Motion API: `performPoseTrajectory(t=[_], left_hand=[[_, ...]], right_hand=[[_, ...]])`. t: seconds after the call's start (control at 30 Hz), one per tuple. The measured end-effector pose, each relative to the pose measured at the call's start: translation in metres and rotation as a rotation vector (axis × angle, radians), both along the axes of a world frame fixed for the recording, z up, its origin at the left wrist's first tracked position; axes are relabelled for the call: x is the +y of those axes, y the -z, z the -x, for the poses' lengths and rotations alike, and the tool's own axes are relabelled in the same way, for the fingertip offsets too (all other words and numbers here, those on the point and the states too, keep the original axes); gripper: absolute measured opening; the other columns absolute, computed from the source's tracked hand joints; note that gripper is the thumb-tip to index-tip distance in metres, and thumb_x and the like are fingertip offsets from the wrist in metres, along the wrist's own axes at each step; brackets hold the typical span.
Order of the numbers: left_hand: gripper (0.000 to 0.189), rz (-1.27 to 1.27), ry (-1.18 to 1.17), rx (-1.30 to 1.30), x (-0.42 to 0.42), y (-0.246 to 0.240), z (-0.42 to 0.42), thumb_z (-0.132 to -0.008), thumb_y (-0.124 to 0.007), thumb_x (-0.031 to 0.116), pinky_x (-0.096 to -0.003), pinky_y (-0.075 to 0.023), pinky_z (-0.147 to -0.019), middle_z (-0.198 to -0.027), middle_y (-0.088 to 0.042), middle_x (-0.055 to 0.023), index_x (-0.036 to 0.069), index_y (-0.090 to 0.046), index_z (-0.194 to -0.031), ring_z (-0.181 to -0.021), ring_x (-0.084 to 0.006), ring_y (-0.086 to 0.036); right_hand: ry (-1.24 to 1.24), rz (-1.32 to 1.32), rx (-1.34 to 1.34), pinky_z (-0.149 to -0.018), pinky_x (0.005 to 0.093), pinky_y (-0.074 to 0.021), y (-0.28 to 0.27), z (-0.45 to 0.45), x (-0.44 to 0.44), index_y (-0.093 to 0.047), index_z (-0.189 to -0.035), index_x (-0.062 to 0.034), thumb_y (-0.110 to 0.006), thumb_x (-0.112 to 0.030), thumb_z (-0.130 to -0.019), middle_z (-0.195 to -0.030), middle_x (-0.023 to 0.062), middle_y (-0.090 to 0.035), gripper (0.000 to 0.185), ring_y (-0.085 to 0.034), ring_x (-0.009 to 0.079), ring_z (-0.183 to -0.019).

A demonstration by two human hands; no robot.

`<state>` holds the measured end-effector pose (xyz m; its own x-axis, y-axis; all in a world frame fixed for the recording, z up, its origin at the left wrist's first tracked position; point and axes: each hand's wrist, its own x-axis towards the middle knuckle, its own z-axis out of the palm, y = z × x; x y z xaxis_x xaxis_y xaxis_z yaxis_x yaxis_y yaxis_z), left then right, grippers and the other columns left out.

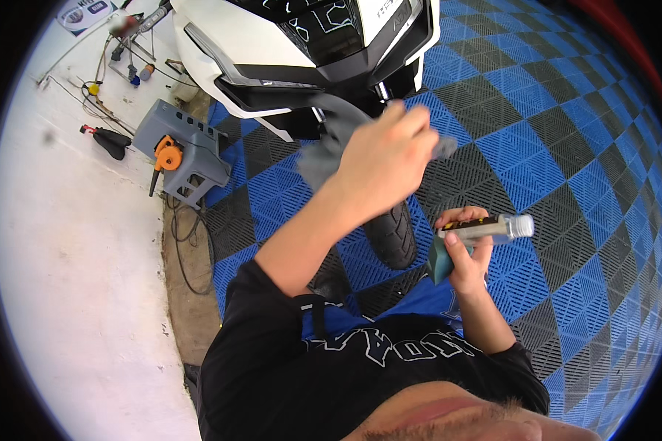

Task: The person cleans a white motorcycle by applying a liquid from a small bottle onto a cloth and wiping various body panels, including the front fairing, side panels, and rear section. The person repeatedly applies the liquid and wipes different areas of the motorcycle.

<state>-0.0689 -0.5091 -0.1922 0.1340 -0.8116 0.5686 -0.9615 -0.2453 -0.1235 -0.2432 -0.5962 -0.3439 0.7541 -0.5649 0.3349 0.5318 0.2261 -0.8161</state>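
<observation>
My left hand is closed around a grey cloth, both blurred by motion. The cloth hangs out on either side of the fist, in front of the white and black nose of a motor scooter. Below the wrist shows the scooter's front tyre. Lower right, my right hand grips a small clear plastic bottle with a dark label, lying nearly level, its cap end pointing right. In the same hand, under the bottle, is a teal sponge-like block.
A grey plastic step stool stands by the white wall, with an orange blower against it. A cable loops along the wall's foot. Hoses and fittings hang on the wall. Blue and black grid tiles cover the floor.
</observation>
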Motion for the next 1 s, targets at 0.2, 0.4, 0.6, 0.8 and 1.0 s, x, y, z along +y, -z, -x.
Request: performPoseTrajectory(t=[0.2, 0.4, 0.6, 0.8, 1.0], left_hand=[[0.048, 0.507, -0.113, -0.059, 0.073, -0.01, -0.012, -0.071, -0.083, 0.005, -0.0406, -0.0585, -0.075, -0.111, -0.064, -0.0128, 0.009, -0.063, -0.114, -0.095, -0.0337, -0.067], [0.029, 0.534, -0.09, -0.61, 0.031, -0.048, -0.067, -0.074, -0.076, 0.007, -0.0325, -0.0529, -0.073, -0.099, -0.069, 0.0009, 0.011, -0.074, -0.103, -0.092, -0.023, -0.059], [0.027, 0.04, -0.118, -0.317, 0.007, 0.009, -0.043, -0.072, -0.073, 0.008, -0.0312, -0.0565, -0.071, -0.096, -0.067, 0.0014, 0.012, -0.073, -0.099, -0.093, -0.0201, -0.062], [0.031, 0.423, -0.039, -0.729, 0.004, -0.034, -0.063, -0.073, -0.073, 0.015, -0.0296, -0.0522, -0.065, -0.095, -0.064, 0.0027, 0.011, -0.075, -0.104, -0.086, -0.0205, -0.058], [0.023, -0.062, -0.023, -0.468, 0.013, 0.022, -0.054, -0.075, -0.073, 0.012, -0.0321, -0.0537, -0.068, -0.092, -0.064, 0.0007, 0.011, -0.071, -0.098, -0.085, -0.0192, -0.061]], right_hand=[[0.064, -0.193, -0.024, -0.095, 0.0388, -0.0442, 0.008, 0.011, -0.02, -0.045, -0.12, -0.0061, -0.069, -0.01, -0.091, -0.108, 0.0189, -0.063, 0.038, -0.058, 0.0228, -0.101], [0.101, -0.195, -0.057, -0.096, 0.0389, -0.0441, 0.004, 0.002, -0.018, -0.046, -0.12, -0.0051, -0.07, -0.011, -0.091, -0.108, 0.0189, -0.063, 0.038, -0.058, 0.0226, -0.102], [0.112, -0.138, -0.066, -0.096, 0.0395, -0.0442, 0.01, 0.001, -0.012, -0.045, -0.119, -0.0039, -0.07, -0.009, -0.091, -0.107, 0.0183, -0.063, 0.038, -0.058, 0.0229, -0.102], [0.162, -0.193, -0.042, -0.096, 0.0392, -0.0446, 0.014, 0.011, -0.025, -0.046, -0.121, -0.0044, -0.069, -0.01, -0.091, -0.107, 0.0185, -0.063, 0.038, -0.058, 0.0224, -0.101], [0.144, -0.161, -0.039, -0.094, 0.0388, -0.0451, 0.013, 0.006, -0.02, -0.046, -0.121, -0.0041, -0.069, -0.01, -0.092, -0.108, 0.0191, -0.063, 0.038, -0.059, 0.0219, -0.1]])
